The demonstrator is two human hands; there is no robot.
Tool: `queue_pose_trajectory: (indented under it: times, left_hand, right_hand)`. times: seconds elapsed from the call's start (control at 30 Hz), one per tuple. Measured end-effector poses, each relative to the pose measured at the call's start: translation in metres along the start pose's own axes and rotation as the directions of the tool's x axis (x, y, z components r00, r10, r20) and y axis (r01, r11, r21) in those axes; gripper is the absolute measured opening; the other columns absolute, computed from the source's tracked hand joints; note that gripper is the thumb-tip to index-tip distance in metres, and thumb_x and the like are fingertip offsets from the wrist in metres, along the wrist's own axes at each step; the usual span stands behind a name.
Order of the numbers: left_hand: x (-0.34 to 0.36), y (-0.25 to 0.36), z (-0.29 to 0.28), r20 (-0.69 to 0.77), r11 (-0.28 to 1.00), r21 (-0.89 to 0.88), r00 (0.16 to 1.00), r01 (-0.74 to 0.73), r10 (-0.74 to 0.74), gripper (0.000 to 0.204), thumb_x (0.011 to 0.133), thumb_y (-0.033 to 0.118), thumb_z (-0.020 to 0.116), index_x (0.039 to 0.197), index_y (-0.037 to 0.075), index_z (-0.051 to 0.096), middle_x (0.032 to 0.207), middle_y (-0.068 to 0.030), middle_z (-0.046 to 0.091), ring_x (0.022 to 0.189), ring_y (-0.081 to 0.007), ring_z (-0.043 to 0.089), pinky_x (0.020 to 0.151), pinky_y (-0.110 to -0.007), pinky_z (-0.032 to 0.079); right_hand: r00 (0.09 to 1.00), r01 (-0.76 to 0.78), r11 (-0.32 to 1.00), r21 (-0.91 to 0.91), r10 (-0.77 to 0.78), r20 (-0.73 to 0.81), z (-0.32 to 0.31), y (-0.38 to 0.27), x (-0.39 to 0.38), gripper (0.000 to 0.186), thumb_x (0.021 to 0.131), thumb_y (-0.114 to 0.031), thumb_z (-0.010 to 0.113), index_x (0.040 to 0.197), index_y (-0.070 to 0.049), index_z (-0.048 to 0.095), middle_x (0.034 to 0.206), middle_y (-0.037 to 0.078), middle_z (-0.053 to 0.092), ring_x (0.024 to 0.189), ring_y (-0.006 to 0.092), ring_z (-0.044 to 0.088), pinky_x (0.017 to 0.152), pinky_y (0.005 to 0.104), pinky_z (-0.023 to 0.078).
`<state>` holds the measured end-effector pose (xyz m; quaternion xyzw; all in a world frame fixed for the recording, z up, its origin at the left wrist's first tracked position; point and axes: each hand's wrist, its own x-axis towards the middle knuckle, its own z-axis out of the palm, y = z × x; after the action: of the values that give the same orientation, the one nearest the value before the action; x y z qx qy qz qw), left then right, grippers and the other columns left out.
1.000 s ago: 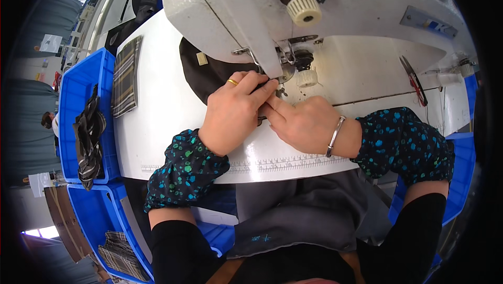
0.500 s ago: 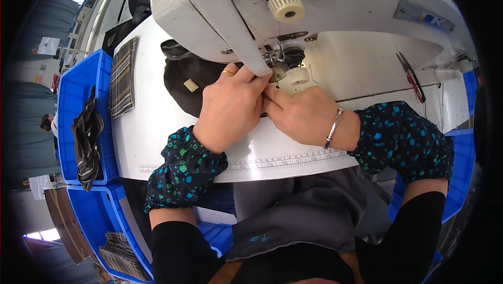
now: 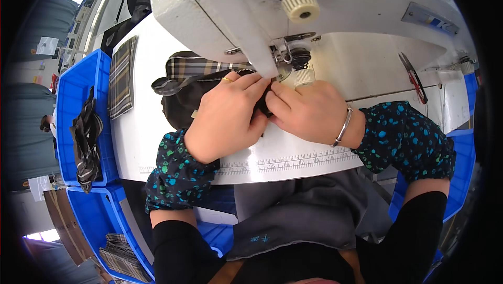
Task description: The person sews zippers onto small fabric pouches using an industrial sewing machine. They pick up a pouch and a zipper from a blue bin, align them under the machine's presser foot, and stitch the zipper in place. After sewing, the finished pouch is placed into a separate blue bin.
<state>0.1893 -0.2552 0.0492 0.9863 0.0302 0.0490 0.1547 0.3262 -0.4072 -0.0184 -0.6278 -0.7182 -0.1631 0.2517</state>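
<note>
While a moment ago our hands sat a little further toward the near edge of the tabletop point(image 3: 157, 142), we now have them pushed up under the head of the white sewing machine point(image 3: 251, 11), and more of the dark pouch point(image 3: 183, 92) shows to the left, its plaid panel and zipper edge now in view. We judge from this that the piece is being fed or turned at the needle, so the seam is in hand rather than finished.

Our left hand point(image 3: 225, 119) lies curled over the right end of the pouch, fingers closed down on the fabric, a ring showing on one finger. Our right hand point(image 3: 306, 113), with a bracelet at the wrist, presses in from the other side, fingertips pinching the same dark edge just below the presser foot. The two hands touch each other over the cloth. The pouch thus runs from beneath both hands out to the left, flat on the tabletop.

Further left, a plaid fabric piece point(image 3: 121, 77) lies at the tabletop's edge, and a blue bin point(image 3: 70, 90) beside it holds dark straps point(image 3: 86, 142).
</note>
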Motion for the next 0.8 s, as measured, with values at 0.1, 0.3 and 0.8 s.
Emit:
queue_pose_trajectory:
  times: [0.1,0.3,0.8]
  left_hand:
    - [-0.006,-0.009,-0.002,-0.009,0.995,-0.088,0.999,-0.040,0.040,0.047,0.076,0.006,0.064,0.122,-0.003,0.069,0.123,-0.0192,0.070,0.105,-0.0385,0.066,0.092,-0.044,0.056]
    - [-0.013,0.009,0.011,-0.126,0.996,0.063,0.991,0.060,-0.051,0.039,0.082,0.007,0.073,0.121,0.008,0.072,0.119,-0.0102,0.066,0.104,-0.0321,0.067,0.084,-0.039,0.058]
    - [-0.006,0.014,0.023,-0.197,0.989,0.101,0.977,0.104,-0.083,0.022,0.088,0.010,0.071,0.110,0.008,0.074,0.107,-0.0066,0.065,0.094,-0.0293,0.068,0.072,-0.038,0.057]
  right_hand:
    - [0.981,0.108,0.989,-0.102,-0.123,-0.153,0.002,-0.005,0.003,0.014,0.077,-0.020,0.068,0.084,-0.008,0.067,0.080,0.004,0.061,0.053,0.0144,0.059,0.046,0.0315,0.046]
    - [0.975,0.221,0.975,-0.023,-0.221,0.000,0.004,-0.007,-0.003,0.024,0.070,-0.017,0.065,0.089,-0.003,0.073,0.092,0.010,0.069,0.058,0.0131,0.060,0.050,0.0291,0.045]
    - [0.969,0.244,0.969,-0.036,-0.242,0.048,-0.001,-0.008,-0.006,0.021,0.072,-0.016,0.065,0.085,0.000,0.071,0.096,0.017,0.071,0.060,0.0151,0.061,0.050,0.0287,0.047]
